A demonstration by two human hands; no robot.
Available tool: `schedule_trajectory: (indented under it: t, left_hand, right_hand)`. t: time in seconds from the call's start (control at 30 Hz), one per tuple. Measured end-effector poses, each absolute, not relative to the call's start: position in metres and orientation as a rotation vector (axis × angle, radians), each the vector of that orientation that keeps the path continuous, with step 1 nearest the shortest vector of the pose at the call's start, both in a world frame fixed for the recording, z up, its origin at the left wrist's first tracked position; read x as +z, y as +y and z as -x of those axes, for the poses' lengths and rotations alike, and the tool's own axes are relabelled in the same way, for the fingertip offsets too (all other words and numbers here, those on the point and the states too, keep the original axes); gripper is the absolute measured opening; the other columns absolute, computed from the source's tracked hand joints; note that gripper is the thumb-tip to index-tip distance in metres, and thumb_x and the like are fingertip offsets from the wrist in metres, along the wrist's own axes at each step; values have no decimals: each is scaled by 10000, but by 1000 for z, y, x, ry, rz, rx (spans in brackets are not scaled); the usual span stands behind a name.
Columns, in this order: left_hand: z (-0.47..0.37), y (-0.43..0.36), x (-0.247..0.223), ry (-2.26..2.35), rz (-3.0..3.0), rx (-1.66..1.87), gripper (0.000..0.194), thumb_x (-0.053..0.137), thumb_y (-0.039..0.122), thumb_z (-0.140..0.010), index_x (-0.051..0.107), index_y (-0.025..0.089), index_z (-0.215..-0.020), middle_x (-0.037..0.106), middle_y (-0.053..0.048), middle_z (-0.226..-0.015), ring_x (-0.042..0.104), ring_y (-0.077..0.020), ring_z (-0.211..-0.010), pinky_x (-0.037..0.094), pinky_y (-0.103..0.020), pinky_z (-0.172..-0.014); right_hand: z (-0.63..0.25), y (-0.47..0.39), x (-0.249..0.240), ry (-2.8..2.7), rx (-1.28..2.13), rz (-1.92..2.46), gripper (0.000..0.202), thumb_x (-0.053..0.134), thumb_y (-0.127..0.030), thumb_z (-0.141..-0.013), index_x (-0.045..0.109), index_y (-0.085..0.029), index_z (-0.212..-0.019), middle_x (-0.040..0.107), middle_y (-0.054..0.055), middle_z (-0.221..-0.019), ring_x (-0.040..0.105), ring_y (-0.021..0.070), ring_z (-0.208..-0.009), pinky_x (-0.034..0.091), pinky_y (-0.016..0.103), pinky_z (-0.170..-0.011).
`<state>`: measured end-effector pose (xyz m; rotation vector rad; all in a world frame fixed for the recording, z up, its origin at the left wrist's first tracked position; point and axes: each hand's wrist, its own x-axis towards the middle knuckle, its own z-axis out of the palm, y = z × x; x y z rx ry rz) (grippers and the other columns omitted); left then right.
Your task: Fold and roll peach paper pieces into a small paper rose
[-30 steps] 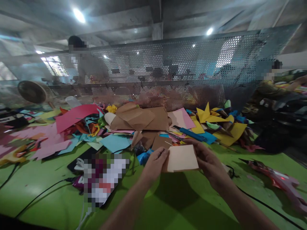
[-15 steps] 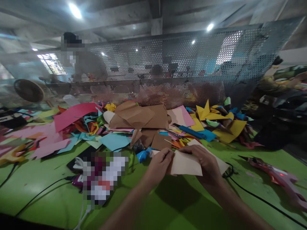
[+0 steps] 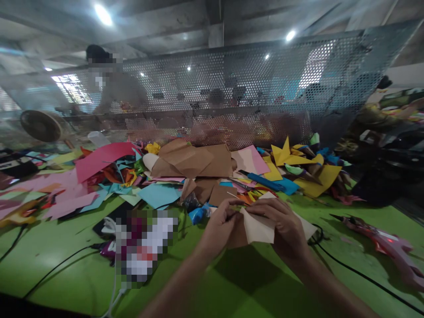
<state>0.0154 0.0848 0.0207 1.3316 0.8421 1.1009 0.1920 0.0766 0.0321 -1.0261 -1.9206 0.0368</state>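
Note:
Both of my hands hold one pale beige sheet of paper [image 3: 260, 229] just above the green table [image 3: 59, 260]. My left hand [image 3: 217, 229] pinches its left edge with thumb and fingers. My right hand [image 3: 285, 225] lies over its upper right part, fingers bent across the sheet, which is folded or creased between the hands. Behind the hands spreads a heap of coloured and brown paper pieces [image 3: 192, 165].
A pink and red glue gun [image 3: 384, 243] lies at the right with a black cable [image 3: 357, 274] running past my right arm. A blurred-out object [image 3: 142, 245] sits at the left of my hands. A perforated metal screen [image 3: 232, 92] backs the table; other people work beyond it.
The sheet was held flat and upright; now it has come down towards the table and is bent between the hands. My right hand has moved over its top.

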Motion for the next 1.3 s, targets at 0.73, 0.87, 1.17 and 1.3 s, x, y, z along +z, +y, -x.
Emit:
schedule_trajectory:
  t: [0.73, 0.87, 1.17, 1.3]
  left_hand:
    - [-2, 91, 21, 854, -1219, 1163, 234, 698, 363, -816, 626, 193, -958, 655, -32, -895, 586, -142, -814, 472, -215, -679]
    - [2, 93, 18, 792, -1265, 1121, 172, 694, 298, -809, 639, 190, -930, 647, -33, -922, 571, -129, -816, 478, -211, -696]
    - [0, 93, 18, 875, -1318, 1111, 122, 614, 173, -765, 686, 175, -864, 594, -3, -795, 514, -110, -748, 437, -193, -667]
    - [2, 94, 18, 885, -1335, 1119, 109, 615, 197, -779, 680, 176, -864, 595, -5, -807, 517, -119, -760, 438, -209, -687]
  right_hand:
    - [-201, 87, 41, -1438, 899, 1215, 207, 719, -389, -714, 689, -209, -813, 699, 50, -830, 612, 225, -773, 445, 317, -674]
    - [-202, 90, 39, -1233, 1154, 1136, 257, 765, -386, -651, 712, -200, -820, 663, 24, -706, 548, 177, -671, 395, 287, -612]
    - [-206, 94, 31, -1102, 1213, 1018, 54, 708, -226, -634, 708, -210, -686, 624, -6, -712, 500, 150, -678, 359, 284, -644]
    - [-205, 95, 31, -1028, 1236, 979, 133, 777, -248, -619, 724, -214, -736, 643, -5, -733, 521, 144, -690, 380, 274, -652]
